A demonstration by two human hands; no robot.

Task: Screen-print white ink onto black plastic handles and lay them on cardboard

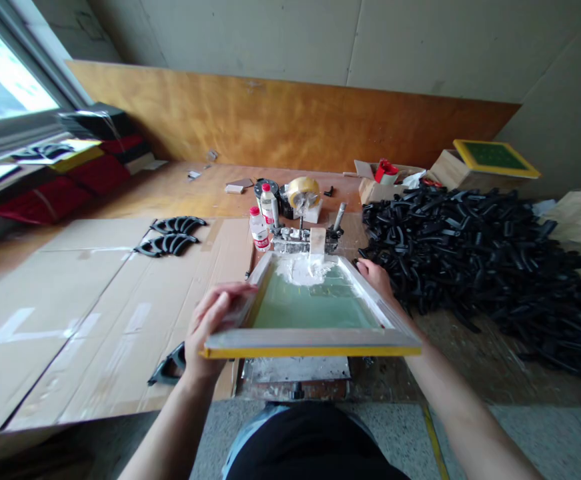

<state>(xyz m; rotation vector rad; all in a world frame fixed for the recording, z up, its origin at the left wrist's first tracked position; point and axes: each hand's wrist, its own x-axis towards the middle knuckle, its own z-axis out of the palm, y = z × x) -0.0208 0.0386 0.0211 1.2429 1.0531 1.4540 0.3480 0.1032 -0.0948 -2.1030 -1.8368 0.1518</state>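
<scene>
A wood-framed printing screen (pixel 315 342) with green mesh is tilted up over a metal base plate (pixel 295 369), hinged at a clamp at its far end. White ink and a squeegee (pixel 317 248) lie at the far end of the mesh. My left hand (pixel 213 320) is wrapped round the frame's near left corner. My right hand (pixel 374 275) rests against the frame's right rail, close to the pile of black parts; its fingers are mostly hidden. A black curved part (pixel 170 364) lies on the cardboard just below my left hand.
A big heap of black plastic parts (pixel 485 260) fills the right side. Two rows of black parts (pixel 170 235) lie on the cardboard sheets (pixel 80 313) at left. Two bottles (pixel 260 228), a tape roll (pixel 303 191), boxes and another framed screen (pixel 495 157) stand behind.
</scene>
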